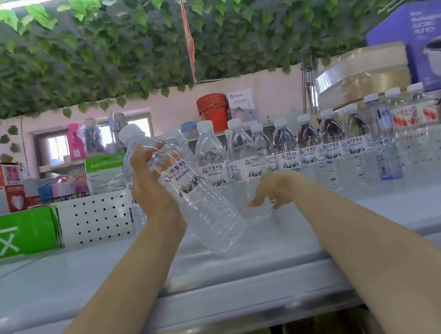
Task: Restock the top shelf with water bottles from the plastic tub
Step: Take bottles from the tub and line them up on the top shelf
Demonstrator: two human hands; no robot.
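A pale top shelf (88, 272) runs across a shop under a ceiling of artificial leaves (116, 54), with a row of standing bottles (308, 142) lined up along it. The left hand (151, 192) grips a water bottle (198, 197) round its upper body, with thumb and fingers wrapped just below the shoulder. It holds the bottle at the left end of the row, tilted so the white cap points up and left and the base swings down to the right over the front of the shelf. That slant suits setting it upright beside the others, and the high grip leaves the base free to land first. The bottle is clear plastic, ribbed in its lower half, and its white label with blue print and a dark band matches those in the row. The right hand (275, 190), in front of the row's left part, hangs loose with drooping fingers and holds nothing. Through the glare on the clear plastic it may be touching the nearest bottle's base, perhaps to steady it. Left of the row stand a white perforated divider (95, 218) and a green box (13, 233). Behind the row sit stacked orange buckets (212, 109).
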